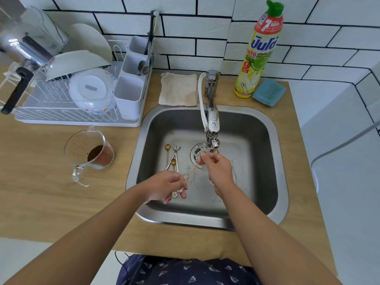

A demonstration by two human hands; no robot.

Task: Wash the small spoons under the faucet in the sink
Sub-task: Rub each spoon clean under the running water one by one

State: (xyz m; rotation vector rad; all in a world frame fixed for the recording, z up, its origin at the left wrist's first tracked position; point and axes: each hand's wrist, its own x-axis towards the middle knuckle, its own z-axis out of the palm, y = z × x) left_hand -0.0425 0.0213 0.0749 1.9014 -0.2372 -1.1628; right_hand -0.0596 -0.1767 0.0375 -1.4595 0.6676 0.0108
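Over the steel sink [265,128] I hold a thin gold spoon [192,171] slanted up toward the faucet [212,124] spout. My left hand [166,187] pinches its handle end, where a white flower ornament shows. My right hand [218,168] pinches the bowl end just under the spout, above the drain [196,151]; the bowl is hidden by my fingers. A second gold handle stands beside my right fingers. On the sink floor to the left lie two gold spoons [168,153] and silver heart-bowled spoons [175,154]. I cannot tell whether water runs.
A glass measuring cup [90,153] with brown residue stands on the wooden counter left of the sink. A white dish rack [78,89] with bowls and a cutlery holder is behind it. A cloth [178,89], yellow dish soap bottle [259,52] and blue sponge [268,92] sit behind the sink.
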